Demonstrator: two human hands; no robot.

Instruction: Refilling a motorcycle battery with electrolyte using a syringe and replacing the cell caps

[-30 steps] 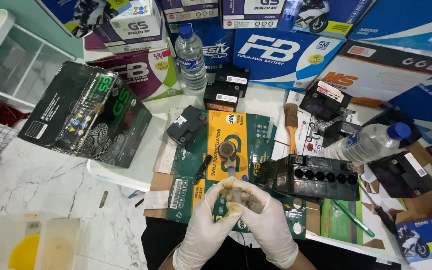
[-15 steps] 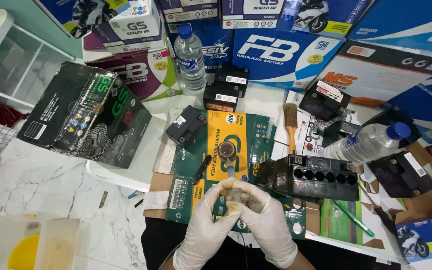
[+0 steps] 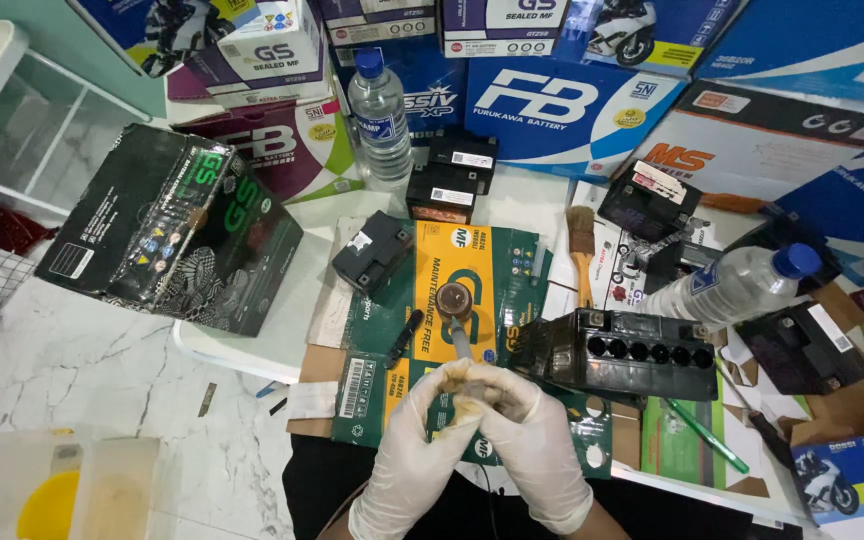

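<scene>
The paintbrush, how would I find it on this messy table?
Start at the big open black battery with its row of round holes, right of the gloved hands. Just above its left end lies the paintbrush, the only thing with an orange wooden handle and pale bristles.

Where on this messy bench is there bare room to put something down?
The barest patch is the white marble at lower left, between the dark green box, the translucent tub and the left hand. The white strip beside that box is also free. Right of the hands, around the open battery and lying bottle, it is crowded.
</scene>
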